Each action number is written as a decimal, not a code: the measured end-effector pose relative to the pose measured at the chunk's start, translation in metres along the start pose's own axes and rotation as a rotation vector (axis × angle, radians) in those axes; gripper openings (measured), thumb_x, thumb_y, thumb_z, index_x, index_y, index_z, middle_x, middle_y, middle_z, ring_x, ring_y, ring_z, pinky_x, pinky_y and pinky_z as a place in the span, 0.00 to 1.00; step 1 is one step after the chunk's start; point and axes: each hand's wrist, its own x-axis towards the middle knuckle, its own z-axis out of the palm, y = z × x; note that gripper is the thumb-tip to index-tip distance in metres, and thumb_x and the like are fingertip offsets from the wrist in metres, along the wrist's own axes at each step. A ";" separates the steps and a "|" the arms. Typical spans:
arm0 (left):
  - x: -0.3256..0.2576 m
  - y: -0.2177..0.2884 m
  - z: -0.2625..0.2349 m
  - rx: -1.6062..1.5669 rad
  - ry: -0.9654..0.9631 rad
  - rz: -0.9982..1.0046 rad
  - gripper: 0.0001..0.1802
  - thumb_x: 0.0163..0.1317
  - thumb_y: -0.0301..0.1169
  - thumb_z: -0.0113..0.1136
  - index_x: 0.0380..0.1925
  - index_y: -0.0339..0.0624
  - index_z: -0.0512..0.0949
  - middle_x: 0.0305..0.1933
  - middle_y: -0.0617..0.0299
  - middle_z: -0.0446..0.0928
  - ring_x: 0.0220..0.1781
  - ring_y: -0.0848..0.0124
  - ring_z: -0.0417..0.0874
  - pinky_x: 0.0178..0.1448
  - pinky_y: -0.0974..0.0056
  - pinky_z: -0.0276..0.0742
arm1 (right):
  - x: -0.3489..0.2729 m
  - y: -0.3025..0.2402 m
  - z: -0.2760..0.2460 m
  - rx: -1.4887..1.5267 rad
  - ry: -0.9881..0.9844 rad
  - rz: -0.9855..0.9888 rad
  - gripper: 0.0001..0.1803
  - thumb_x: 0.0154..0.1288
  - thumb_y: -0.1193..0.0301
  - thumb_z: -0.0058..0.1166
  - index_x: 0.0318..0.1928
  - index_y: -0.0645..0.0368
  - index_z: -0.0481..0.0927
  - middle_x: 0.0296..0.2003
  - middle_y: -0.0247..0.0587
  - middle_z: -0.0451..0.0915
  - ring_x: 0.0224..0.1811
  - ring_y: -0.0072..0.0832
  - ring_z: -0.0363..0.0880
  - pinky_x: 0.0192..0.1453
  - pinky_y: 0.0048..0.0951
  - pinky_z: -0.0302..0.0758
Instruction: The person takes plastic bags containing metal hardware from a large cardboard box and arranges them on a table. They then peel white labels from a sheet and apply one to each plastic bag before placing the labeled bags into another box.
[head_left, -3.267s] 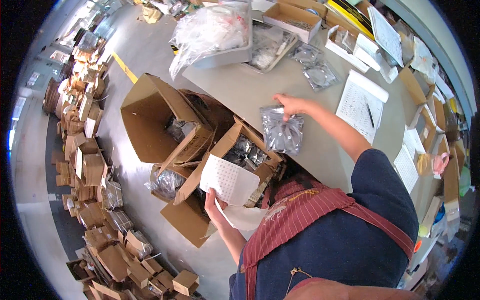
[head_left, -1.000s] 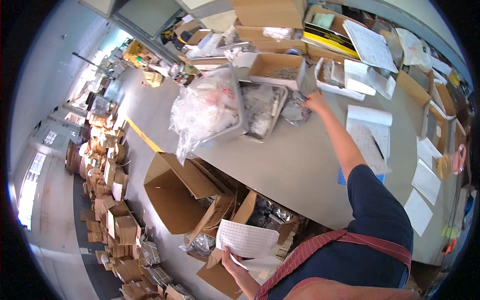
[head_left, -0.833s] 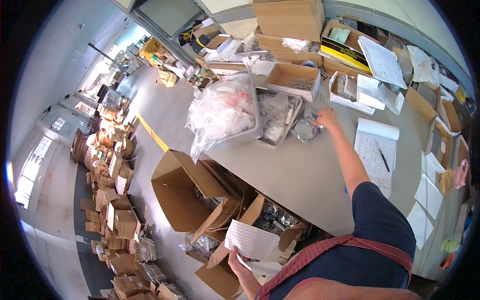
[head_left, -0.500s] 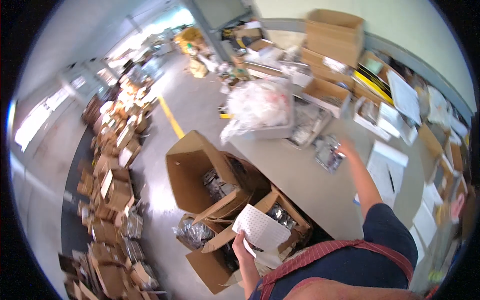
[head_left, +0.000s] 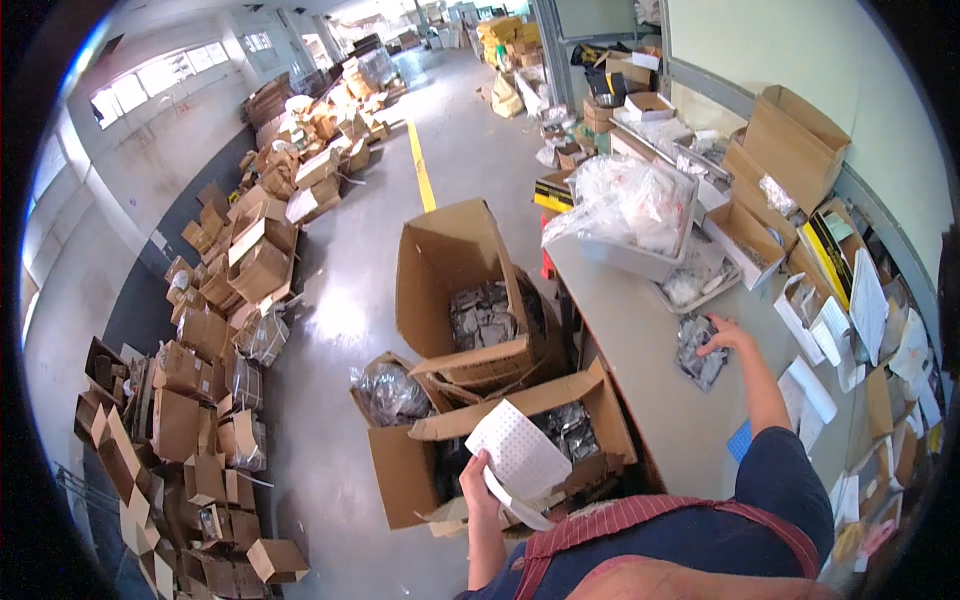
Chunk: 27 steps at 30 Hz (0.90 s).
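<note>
My left hand [head_left: 477,476] grips a white sheet with rows of small dots [head_left: 517,456], held over an open cardboard box [head_left: 560,420] that contains several clear packets. My right hand [head_left: 724,334] reaches out across the grey table [head_left: 640,350] and rests on a clear plastic packet of dark parts [head_left: 696,352] lying flat there. A taller open box [head_left: 462,290] with more packets stands just beyond the near one.
A white bin heaped with clear bags [head_left: 630,210] and a tray [head_left: 700,285] sit farther along the table. Cardboard boxes and papers line the wall side [head_left: 800,150]. Piles of flattened and empty cartons [head_left: 220,330] cover the floor at left, beside a yellow line [head_left: 420,170].
The view has swung left toward the floor and boxes. My right hand has drawn back from the far tray to a packet nearer on the table. My left hand still holds the sheet.
</note>
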 end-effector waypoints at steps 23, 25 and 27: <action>-0.027 0.032 -0.019 0.016 0.169 0.148 0.15 0.66 0.27 0.55 0.49 0.26 0.77 0.42 0.55 0.82 0.40 0.68 0.83 0.45 0.64 0.79 | -0.067 -0.315 0.123 0.905 -0.480 -0.584 0.32 0.49 0.69 0.69 0.56 0.61 0.74 0.43 0.39 0.80 0.46 0.31 0.78 0.54 0.32 0.74; -0.016 0.031 -0.012 0.055 0.130 0.172 0.17 0.67 0.28 0.55 0.51 0.26 0.75 0.45 0.53 0.81 0.43 0.65 0.83 0.48 0.63 0.79 | -0.060 -0.344 0.125 1.015 -0.278 -0.601 0.26 0.58 0.65 0.65 0.54 0.65 0.75 0.43 0.40 0.80 0.46 0.29 0.79 0.55 0.30 0.74; -0.007 0.034 0.002 0.112 0.103 0.160 0.20 0.67 0.29 0.54 0.54 0.25 0.74 0.49 0.51 0.80 0.46 0.63 0.83 0.52 0.61 0.78 | -0.044 -0.347 0.141 0.925 0.035 -0.705 0.23 0.64 0.63 0.61 0.51 0.69 0.75 0.44 0.41 0.81 0.49 0.27 0.79 0.56 0.28 0.74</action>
